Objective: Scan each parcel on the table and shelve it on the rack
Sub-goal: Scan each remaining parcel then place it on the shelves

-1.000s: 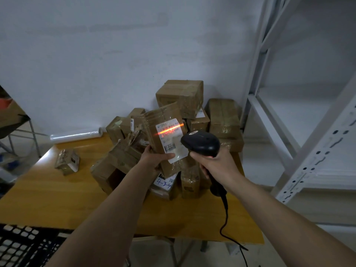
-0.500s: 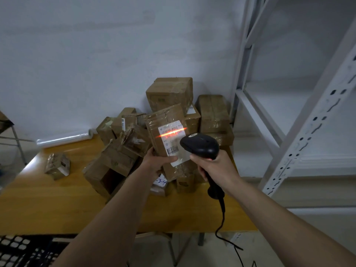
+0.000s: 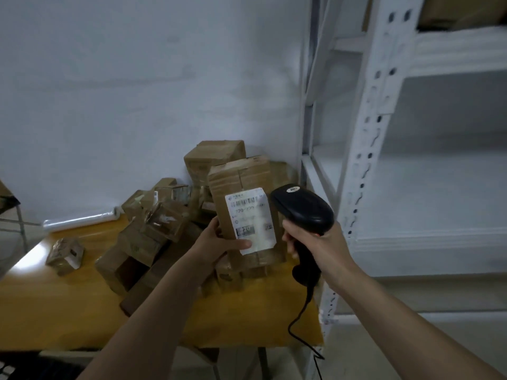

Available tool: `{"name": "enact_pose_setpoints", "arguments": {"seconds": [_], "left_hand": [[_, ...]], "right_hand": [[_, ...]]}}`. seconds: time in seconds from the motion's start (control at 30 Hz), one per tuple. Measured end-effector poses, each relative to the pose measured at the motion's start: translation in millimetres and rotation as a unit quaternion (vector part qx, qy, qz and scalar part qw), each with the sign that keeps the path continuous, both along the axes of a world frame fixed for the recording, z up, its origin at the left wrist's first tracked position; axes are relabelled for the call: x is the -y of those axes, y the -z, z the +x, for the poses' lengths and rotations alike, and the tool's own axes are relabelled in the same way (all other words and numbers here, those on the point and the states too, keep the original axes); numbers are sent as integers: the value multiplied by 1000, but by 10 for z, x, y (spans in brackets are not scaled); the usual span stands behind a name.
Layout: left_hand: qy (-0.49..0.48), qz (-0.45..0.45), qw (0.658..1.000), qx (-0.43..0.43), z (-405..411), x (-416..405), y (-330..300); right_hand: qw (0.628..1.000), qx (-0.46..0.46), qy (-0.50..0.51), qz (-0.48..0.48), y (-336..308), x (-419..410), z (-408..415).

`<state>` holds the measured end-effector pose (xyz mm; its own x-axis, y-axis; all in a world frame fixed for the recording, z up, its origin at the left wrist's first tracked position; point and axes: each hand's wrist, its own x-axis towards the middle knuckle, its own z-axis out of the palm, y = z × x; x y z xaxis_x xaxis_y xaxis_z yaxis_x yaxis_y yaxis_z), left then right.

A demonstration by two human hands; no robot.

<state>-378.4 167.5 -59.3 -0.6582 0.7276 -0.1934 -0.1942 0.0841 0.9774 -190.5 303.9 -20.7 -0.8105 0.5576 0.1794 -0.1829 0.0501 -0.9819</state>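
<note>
Left hand (image 3: 216, 242) grips a tall brown parcel (image 3: 244, 212) from its left side, thumb across the lower edge of the white shipping label (image 3: 251, 220), fingers behind the box. Parcel held upright in the air, above the right end of the wooden surface (image 3: 55, 305), label facing the camera; barcode at the label top, print mostly blurred. Right hand (image 3: 315, 242) wraps the handle of a black barcode scanner (image 3: 304, 212), scanner head just right of the parcel, near the label's top right corner, not touching it as far as visible. Black cable (image 3: 299, 325) drops from the handle base past the surface's right edge.

Behind and below the held parcel: a pile of brown parcels (image 3: 153, 242) heaped on the right half of the surface, up to the far edge; one big box (image 3: 214, 157) sits on top at the back against the wall. One small taped parcel (image 3: 64, 255) lies apart near the left edge. A roll of clear film (image 3: 82, 218) lies along the far edge, left of the pile.

White metal rack (image 3: 375, 133) stands just beside the surface's right edge, perforated upright facing the camera, white shelves behind it. A brown box (image 3: 461, 12) sits on the rack's top visible shelf, upper right corner, partly cut off. Dark object at bottom left corner, too cropped to tell.
</note>
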Motion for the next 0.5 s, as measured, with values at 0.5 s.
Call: {"name": "enact_pose_setpoints", "arguments": {"seconds": [0.5], "left_hand": [[89,76,986,-120,1707,-1029,-766]], "right_hand": [[985,-108,106,-84,-529,-1219,1702]]}}
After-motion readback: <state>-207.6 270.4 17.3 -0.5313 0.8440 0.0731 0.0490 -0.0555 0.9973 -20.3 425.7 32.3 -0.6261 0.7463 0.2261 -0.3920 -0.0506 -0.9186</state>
